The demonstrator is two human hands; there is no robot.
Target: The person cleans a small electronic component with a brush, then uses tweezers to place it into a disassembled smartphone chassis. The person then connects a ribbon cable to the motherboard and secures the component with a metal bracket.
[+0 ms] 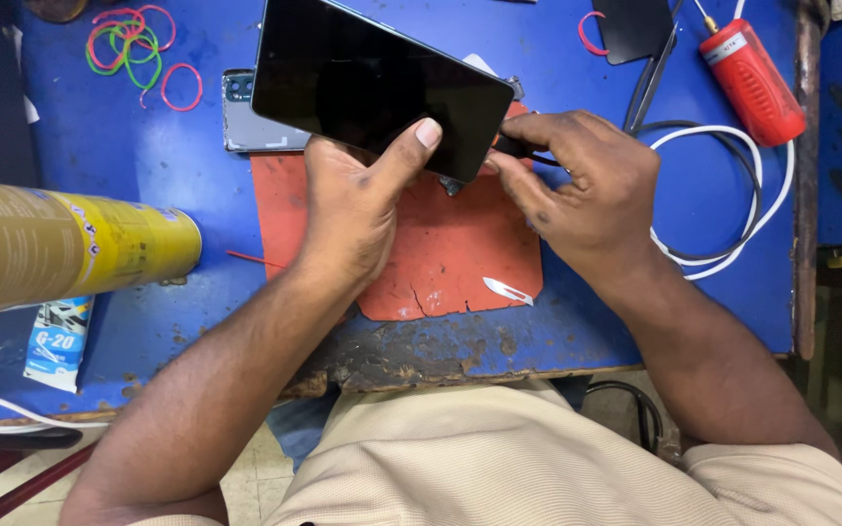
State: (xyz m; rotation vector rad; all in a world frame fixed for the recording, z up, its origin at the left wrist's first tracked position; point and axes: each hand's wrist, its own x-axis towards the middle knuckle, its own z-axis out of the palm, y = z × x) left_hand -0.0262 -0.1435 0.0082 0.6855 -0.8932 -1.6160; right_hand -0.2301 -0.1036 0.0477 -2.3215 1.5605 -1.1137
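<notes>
My left hand point(353, 205) holds a black phone screen panel point(372, 83) tilted up above an orange-red work mat point(440, 253), with the thumb pressed on its glass near the lower edge. My right hand point(582, 185) pinches a thin dark tool point(528, 153) against the panel's lower right corner. A grey phone body point(246, 122) with a camera cluster lies on the mat's far left corner, mostly hidden behind the panel. A small scalpel blade point(507, 289) lies on the mat near its front edge.
A yellow spray can point(70, 248) lies at the left on the blue table point(129, 175). Several coloured rubber bands point(133, 49) sit far left. A red cylindrical tool point(752, 83), white cable point(752, 205), black tweezers point(650, 88) and a small tube point(58, 341) lie around.
</notes>
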